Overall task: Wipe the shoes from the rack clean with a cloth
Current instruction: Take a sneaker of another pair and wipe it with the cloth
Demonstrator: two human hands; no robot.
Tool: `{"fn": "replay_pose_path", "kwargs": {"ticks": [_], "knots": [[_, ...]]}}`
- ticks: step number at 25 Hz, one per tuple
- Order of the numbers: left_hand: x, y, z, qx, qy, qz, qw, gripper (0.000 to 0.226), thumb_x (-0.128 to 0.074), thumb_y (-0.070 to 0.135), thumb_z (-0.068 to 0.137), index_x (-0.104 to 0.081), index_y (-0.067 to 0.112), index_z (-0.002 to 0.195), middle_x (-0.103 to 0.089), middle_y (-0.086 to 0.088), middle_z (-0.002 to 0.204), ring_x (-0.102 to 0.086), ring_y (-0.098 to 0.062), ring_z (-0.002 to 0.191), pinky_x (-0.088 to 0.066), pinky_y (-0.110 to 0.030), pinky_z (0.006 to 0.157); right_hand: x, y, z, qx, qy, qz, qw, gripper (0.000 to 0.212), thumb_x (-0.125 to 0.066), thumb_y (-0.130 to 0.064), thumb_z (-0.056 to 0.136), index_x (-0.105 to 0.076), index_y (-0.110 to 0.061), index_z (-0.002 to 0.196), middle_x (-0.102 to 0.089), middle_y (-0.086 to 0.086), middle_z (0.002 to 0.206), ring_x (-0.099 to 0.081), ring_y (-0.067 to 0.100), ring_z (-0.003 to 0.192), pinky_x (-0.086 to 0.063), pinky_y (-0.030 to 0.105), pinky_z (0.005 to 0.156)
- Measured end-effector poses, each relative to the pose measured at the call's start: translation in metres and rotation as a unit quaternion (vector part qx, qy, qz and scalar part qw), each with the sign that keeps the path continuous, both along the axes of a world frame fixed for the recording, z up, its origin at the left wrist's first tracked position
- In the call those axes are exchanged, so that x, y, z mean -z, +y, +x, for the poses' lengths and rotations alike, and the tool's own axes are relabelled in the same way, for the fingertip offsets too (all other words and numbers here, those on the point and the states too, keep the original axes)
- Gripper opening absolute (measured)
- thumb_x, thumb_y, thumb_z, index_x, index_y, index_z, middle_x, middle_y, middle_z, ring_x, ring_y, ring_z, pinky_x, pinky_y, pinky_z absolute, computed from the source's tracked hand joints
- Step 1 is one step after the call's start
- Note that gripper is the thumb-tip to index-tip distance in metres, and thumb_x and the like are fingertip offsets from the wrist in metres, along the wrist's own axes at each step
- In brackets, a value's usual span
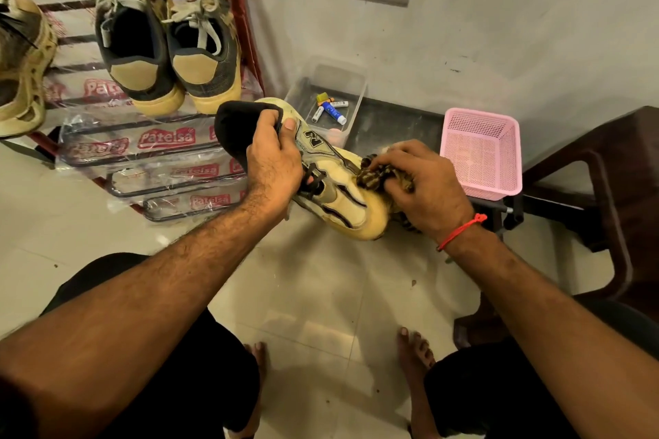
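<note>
The shoe (331,175) is a cream sneaker with dark trim. It is held in the air above the floor tiles, between the two hands and in front of the person's knees. Its long axis runs on a diagonal: the heel end lies up and away under the left hand (274,157), and the toe end comes down toward the person, just below the right hand (424,185). The side with the logo faces up.

The left hand is clamped on the shoe near the collar, the thumb lying flat on the side panel and the fingers curled around the opening. A dark piece sticks out beyond this hand; I cannot tell if it is the tongue or an insole. The right hand is closed around a bunched cloth (374,175), brown and patterned, and presses it on the toe part.

I judge the shoe to be light, with a stiff sole and a softer upper that gives under pressure. So the grip at the collar seems right, because this part does not fold, and the sole edge is another firm place. The cloth is soft and takes the form of the fingers.

Beyond the left hand stands the rack (171,153), wrapped in printed plastic, with a dark pair of shoes (167,53) on it. Past the right hand is a pink basket (481,153), and between the hands, further away, a clear box (328,100) with small things inside.
</note>
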State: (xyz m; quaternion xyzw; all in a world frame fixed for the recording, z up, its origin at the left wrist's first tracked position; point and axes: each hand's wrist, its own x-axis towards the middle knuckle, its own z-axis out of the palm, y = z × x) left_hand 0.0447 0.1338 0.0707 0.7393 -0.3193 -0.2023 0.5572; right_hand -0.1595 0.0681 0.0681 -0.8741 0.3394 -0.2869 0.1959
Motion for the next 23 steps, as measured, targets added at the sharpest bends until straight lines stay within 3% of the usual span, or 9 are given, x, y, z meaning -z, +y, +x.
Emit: {"fn": "replay_pose_path", "kwargs": {"ticks": [3, 5, 7, 9, 11, 14, 18, 21, 23], "knots": [[0.003, 0.0, 0.002, -0.012, 0.018, 0.01, 1.0, 0.006, -0.045, 0.029, 0.108, -0.05, 0.026, 0.105, -0.063, 0.0, 0.097, -0.066, -0.018, 0.091, -0.062, -0.048, 0.076, -0.006, 0.03, 0.006, -0.148, 0.034, -0.033, 0.988, 0.026, -0.065, -0.018, 0.082, -0.074, -0.013, 0.106, -0.062, 0.011, 0.116, -0.061, 0.026, 0.106, -0.052, 0.034, 0.091], [0.005, -0.002, 0.006, -0.042, 0.05, 0.009, 0.998, 0.009, -0.045, 0.029, 0.108, -0.051, 0.025, 0.102, -0.063, 0.001, 0.095, -0.067, -0.022, 0.093, -0.062, -0.047, 0.077, -0.005, 0.033, 0.004, -0.204, 0.069, -0.053, 0.975, 0.029, -0.058, -0.028, 0.084, -0.074, -0.016, 0.105, -0.061, 0.01, 0.12, -0.061, 0.028, 0.107, -0.056, 0.039, 0.086], [0.006, -0.006, 0.009, -0.073, 0.1, 0.011, 0.992, 0.009, -0.045, 0.028, 0.108, -0.05, 0.022, 0.104, -0.062, 0.003, 0.094, -0.065, -0.02, 0.092, -0.062, -0.042, 0.08, 0.001, 0.019, 0.001, -0.14, 0.06, -0.066, 0.986, 0.028, -0.059, -0.026, 0.084, -0.074, -0.015, 0.105, -0.06, 0.01, 0.119, -0.062, 0.03, 0.104, -0.058, 0.045, 0.082], [0.008, -0.009, 0.01, -0.081, 0.134, 0.02, 0.987, 0.009, -0.045, 0.028, 0.108, -0.049, 0.022, 0.103, -0.062, 0.001, 0.097, -0.066, -0.019, 0.093, -0.062, -0.044, 0.083, 0.005, 0.006, -0.001, -0.035, 0.012, -0.05, 0.998, 0.024, -0.067, -0.011, 0.082, -0.074, -0.012, 0.105, -0.06, 0.011, 0.114, -0.061, 0.029, 0.103, -0.057, 0.048, 0.083], [0.01, -0.009, 0.009, -0.08, 0.16, 0.019, 0.984, 0.011, -0.046, 0.03, 0.107, -0.049, 0.025, 0.097, -0.064, -0.003, 0.101, -0.07, -0.026, 0.098, -0.063, -0.049, 0.082, 0.004, 0.001, -0.001, 0.015, -0.013, -0.026, 0.999, 0.024, -0.07, -0.004, 0.082, -0.074, -0.011, 0.105, -0.059, 0.011, 0.111, -0.059, 0.026, 0.102, -0.056, 0.042, 0.087], [0.009, -0.009, 0.008, -0.08, 0.164, 0.01, 0.983, 0.011, -0.046, 0.03, 0.107, -0.05, 0.024, 0.099, -0.064, -0.004, 0.102, -0.069, -0.026, 0.1, -0.063, -0.048, 0.082, 0.004, 0.002, 0.0, 0.057, -0.036, -0.001, 0.998, 0.024, -0.068, -0.003, 0.085, -0.074, -0.014, 0.106, -0.059, 0.007, 0.11, -0.054, 0.016, 0.101, -0.048, 0.02, 0.09], [0.01, -0.008, 0.01, -0.074, 0.148, -0.005, 0.986, 0.01, -0.046, 0.029, 0.108, -0.052, 0.021, 0.107, -0.066, -0.005, 0.107, -0.069, -0.023, 0.102, -0.063, -0.042, 0.082, -0.002, -0.007, -0.006, 0.128, -0.077, 0.04, 0.988, 0.027, -0.063, -0.002, 0.085, -0.074, -0.016, 0.105, -0.063, 0.006, 0.107, -0.054, 0.009, 0.096, -0.049, 0.025, 0.093], [0.01, -0.009, 0.007, -0.067, 0.139, 0.001, 0.988, 0.011, -0.046, 0.03, 0.108, -0.053, 0.022, 0.108, -0.066, -0.004, 0.107, -0.068, -0.019, 0.099, -0.062, -0.045, 0.084, -0.001, 0.021, 0.007, 0.004, -0.069, -0.027, 0.997, 0.028, -0.063, -0.008, 0.078, -0.074, -0.014, 0.103, -0.061, 0.009, 0.111, -0.058, 0.018, 0.102, -0.05, 0.026, 0.091], [0.013, -0.008, 0.002, -0.068, 0.133, 0.006, 0.989, 0.011, -0.045, 0.031, 0.108, -0.052, 0.024, 0.103, -0.066, -0.002, 0.103, -0.067, -0.018, 0.095, -0.061, -0.048, 0.086, 0.007, 0.047, 0.022, -0.087, 0.021, -0.081, 0.993, 0.031, -0.069, -0.013, 0.078, -0.073, -0.016, 0.108, -0.061, 0.012, 0.119, -0.06, 0.03, 0.109, -0.057, 0.039, 0.081]]}}
